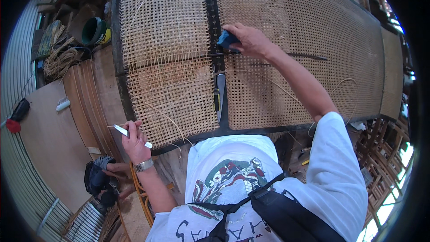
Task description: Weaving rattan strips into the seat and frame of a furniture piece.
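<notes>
A large dark-framed panel (221, 118) of woven cane lies before me, split by a dark crossbar. My right hand (251, 41) reaches to the crossbar's upper part, its fingers closed on a dark blue, cloth-like piece (227, 39). Off the panel's near left corner, my left hand (135, 142) grips a slim white object (120, 129) whose ends stick out on both sides; its kind is unclear. Lower on the crossbar rests a yellow-and-black-handled tool (217, 100) beside a pale pointed blade (221, 83). Loose cane strands (168, 118) trail over the weave.
Thin dark rods (309, 56) lie across the cane. At the left are a green bucket (92, 30), a cane bundle (62, 60), wooden boards (85, 107) and a white bottle-like container (63, 104). Another person (104, 177) crouches at lower left. Chair frames (380, 157) crowd the right.
</notes>
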A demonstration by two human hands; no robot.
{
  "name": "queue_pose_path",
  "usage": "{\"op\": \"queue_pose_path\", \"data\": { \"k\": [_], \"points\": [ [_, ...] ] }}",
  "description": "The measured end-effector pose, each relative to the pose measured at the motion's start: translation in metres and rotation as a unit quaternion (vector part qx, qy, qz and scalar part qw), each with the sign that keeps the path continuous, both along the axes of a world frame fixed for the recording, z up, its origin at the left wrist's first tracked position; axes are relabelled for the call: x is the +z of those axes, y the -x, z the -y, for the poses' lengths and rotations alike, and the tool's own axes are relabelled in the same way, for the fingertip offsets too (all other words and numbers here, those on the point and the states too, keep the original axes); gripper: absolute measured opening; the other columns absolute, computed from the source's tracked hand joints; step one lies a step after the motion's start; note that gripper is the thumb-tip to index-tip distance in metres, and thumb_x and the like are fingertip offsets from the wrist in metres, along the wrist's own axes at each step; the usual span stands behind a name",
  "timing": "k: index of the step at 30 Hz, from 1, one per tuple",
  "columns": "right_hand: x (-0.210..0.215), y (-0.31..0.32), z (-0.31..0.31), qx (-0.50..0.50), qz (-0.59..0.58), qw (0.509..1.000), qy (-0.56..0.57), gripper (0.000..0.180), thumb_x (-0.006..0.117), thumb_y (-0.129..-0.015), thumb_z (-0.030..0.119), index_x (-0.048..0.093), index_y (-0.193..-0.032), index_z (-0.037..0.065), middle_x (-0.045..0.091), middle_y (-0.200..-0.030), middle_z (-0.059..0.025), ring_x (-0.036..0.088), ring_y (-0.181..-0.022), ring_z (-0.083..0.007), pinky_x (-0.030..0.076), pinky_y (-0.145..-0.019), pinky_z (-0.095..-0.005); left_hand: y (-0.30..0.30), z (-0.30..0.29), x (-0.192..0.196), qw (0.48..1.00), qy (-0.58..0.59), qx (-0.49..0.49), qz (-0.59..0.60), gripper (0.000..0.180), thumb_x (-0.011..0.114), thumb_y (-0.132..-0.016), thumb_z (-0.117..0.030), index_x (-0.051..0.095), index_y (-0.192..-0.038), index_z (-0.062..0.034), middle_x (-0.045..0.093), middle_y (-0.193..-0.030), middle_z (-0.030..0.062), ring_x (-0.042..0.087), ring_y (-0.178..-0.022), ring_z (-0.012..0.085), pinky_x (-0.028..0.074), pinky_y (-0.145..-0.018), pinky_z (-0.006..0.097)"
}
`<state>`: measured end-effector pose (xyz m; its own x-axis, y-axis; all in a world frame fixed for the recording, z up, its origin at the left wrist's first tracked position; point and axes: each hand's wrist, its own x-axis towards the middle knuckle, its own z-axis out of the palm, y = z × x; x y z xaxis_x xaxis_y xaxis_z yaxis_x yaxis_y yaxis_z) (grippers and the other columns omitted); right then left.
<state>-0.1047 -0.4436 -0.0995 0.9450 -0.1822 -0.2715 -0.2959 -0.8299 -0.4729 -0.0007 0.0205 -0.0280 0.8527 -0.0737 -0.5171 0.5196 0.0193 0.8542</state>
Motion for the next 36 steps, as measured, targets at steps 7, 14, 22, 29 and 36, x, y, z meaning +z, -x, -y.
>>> {"op": "queue_pose_path", "data": {
  "k": [7, 14, 22, 29, 36],
  "points": [
    [-0.023, -0.09, 0.054, -0.131, 0.188, 0.967, -0.108, 0.044, 0.069, -0.088, 0.021, 0.054, -0.129, 0.011, 0.066, -0.106, -0.0165, 0.065, -0.102, -0.033, 0.053, -0.089, -0.0425, 0.021, -0.029, 0.002, 0.999, -0.038, 0.029, -0.007, 0.01, 0.059, -0.101, -0.019, 0.059, -0.105, -0.0102, 0.071, -0.095, 0.0081, 0.039, -0.045, 0.0011, 0.027, -0.038, 0.018],
    [-0.015, -0.085, 0.01, -0.267, 0.245, 0.927, 0.09, 0.058, 0.068, -0.088, 0.035, 0.05, -0.13, 0.0, 0.054, -0.132, -0.0255, 0.054, -0.123, -0.0368, 0.045, -0.101, -0.0446, 0.031, 0.05, 0.01, 0.998, -0.048, 0.006, -0.034, 0.009, 0.065, -0.096, -0.011, 0.058, -0.1, -0.0084, 0.067, -0.081, 0.0027, 0.037, -0.05, -0.0006, 0.025, -0.042, 0.018],
    [0.067, 0.036, -0.139, -0.076, -0.04, 0.923, -0.375, 0.035, 0.064, -0.095, 0.03, 0.062, -0.115, 0.002, 0.07, -0.093, -0.0182, 0.068, -0.075, -0.028, 0.053, -0.071, -0.0394, 0.029, 0.141, -0.008, 0.989, 0.023, -0.134, -0.057, 0.009, 0.069, -0.093, -0.012, 0.062, -0.095, -0.0066, 0.072, -0.085, 0.0036, 0.039, -0.048, -0.0003, 0.028, -0.042, 0.017],
    [0.091, 0.165, 0.003, -0.118, -0.178, 0.951, -0.225, 0.025, 0.066, -0.092, 0.024, 0.066, -0.099, 0.0, 0.063, -0.081, -0.0096, 0.06, -0.076, -0.0207, 0.049, -0.07, -0.0351, 0.014, 0.124, -0.04, 0.998, -0.003, -0.063, -0.024, 0.006, 0.069, -0.092, -0.009, 0.064, -0.095, -0.0068, 0.072, -0.084, 0.0044, 0.044, -0.05, 0.0017, 0.031, -0.042, 0.019],
    [0.1, 0.113, -0.06, -0.106, 0.061, 0.989, -0.08, 0.062, 0.072, -0.086, 0.022, 0.047, -0.14, 0.003, 0.053, -0.135, -0.0205, 0.051, -0.123, -0.0341, 0.038, -0.107, -0.0444, 0.058, 0.161, -0.037, 0.983, 0.044, -0.154, -0.094, 0.008, 0.071, -0.091, -0.01, 0.065, -0.095, -0.0061, 0.072, -0.089, 0.0049, 0.061, -0.075, 0.0066, 0.047, -0.065, 0.021]
  ]
}}
